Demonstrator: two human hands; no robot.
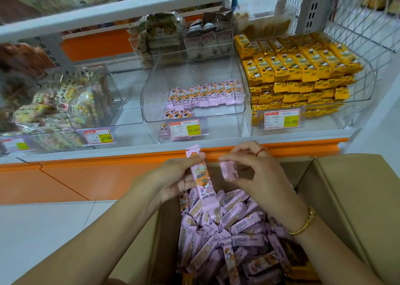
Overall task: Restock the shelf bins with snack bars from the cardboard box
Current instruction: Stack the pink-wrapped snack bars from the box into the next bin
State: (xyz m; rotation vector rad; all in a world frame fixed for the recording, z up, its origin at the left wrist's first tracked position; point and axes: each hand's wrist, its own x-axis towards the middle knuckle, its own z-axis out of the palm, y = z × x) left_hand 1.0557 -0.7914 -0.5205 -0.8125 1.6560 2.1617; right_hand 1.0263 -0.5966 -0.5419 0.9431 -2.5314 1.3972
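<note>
While the left hand (173, 182) is gripping a pink snack bar (200, 174) upright, thumb across the front and fingers curled behind it, the right hand (257, 172) is pinching a second pink bar (228, 170) between thumb and fingertips just beside it. Both hands are hovering over the far edge of the open cardboard box (350, 198), which is sitting in front of the orange shelf base (86, 176). A messy pile of pink bars (229, 232) is lying loose inside the box, right under the wrists. Up on the shelf, the middle clear bin (151, 94) is only partly filled: a row of pink bars (207, 94) is standing along its back right, with a few more poking up behind the 15.80 price tag (185, 129). Next door, the right-hand bin (368, 85) is sitting packed with yellow bars (303, 68). A gold bracelet (304, 224) is hanging on the right wrist.
</note>
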